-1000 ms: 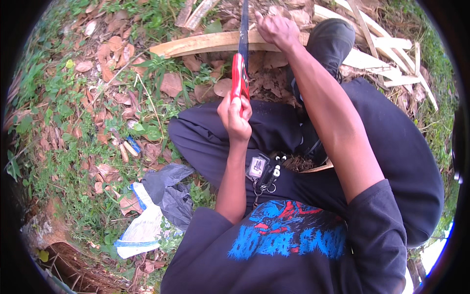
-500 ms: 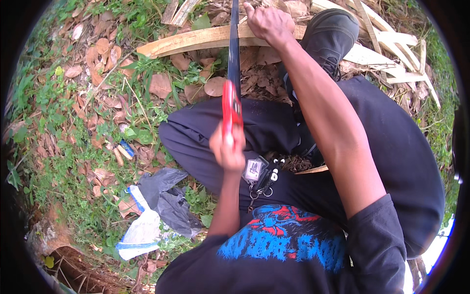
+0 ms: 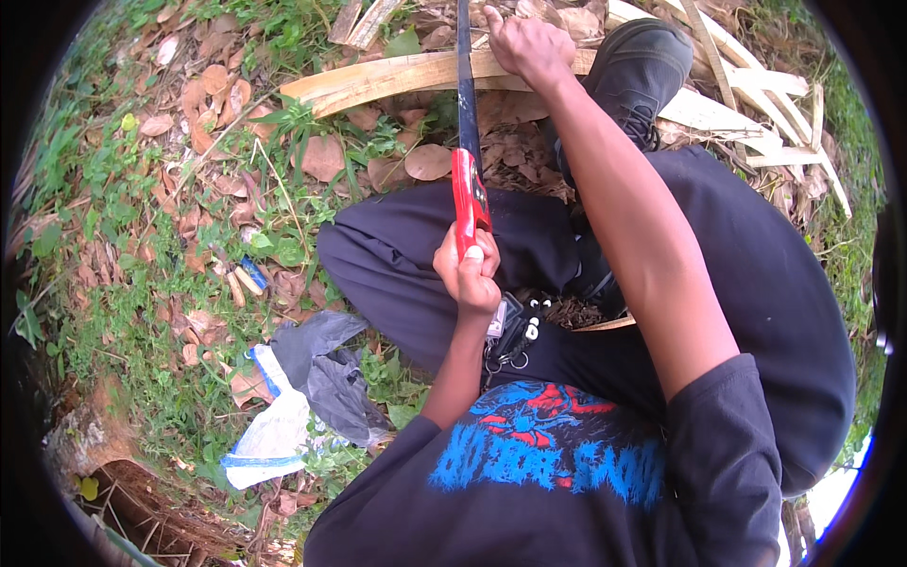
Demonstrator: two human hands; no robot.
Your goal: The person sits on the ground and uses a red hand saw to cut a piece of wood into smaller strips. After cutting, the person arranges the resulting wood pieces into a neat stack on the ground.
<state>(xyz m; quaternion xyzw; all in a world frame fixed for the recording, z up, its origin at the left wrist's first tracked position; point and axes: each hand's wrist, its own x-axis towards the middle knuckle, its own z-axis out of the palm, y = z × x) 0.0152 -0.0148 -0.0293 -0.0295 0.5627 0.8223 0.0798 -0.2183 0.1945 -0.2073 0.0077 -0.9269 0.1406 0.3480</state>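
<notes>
I sit on the ground with my legs drawn up. My left hand (image 3: 468, 279) is closed around the red handle (image 3: 470, 194) of a hand saw. Its dark blade (image 3: 464, 85) runs straight away from me and crosses a long pale bamboo slat (image 3: 397, 77) lying on the ground. My right hand (image 3: 529, 47) reaches forward and grips the slat just right of the blade. My black shoe (image 3: 642, 71) rests beside that hand, against the slat.
More split pale slats (image 3: 756, 94) are piled at the upper right. Dry leaves and grass (image 3: 189, 189) cover the ground on the left. A grey and white plastic bag (image 3: 312, 378) lies by my left hip. A key bunch (image 3: 515, 331) hangs at my waist.
My left hand has drawn the saw back toward my body, so the red handle sits lower and closer. My right hand stays on the slat.
</notes>
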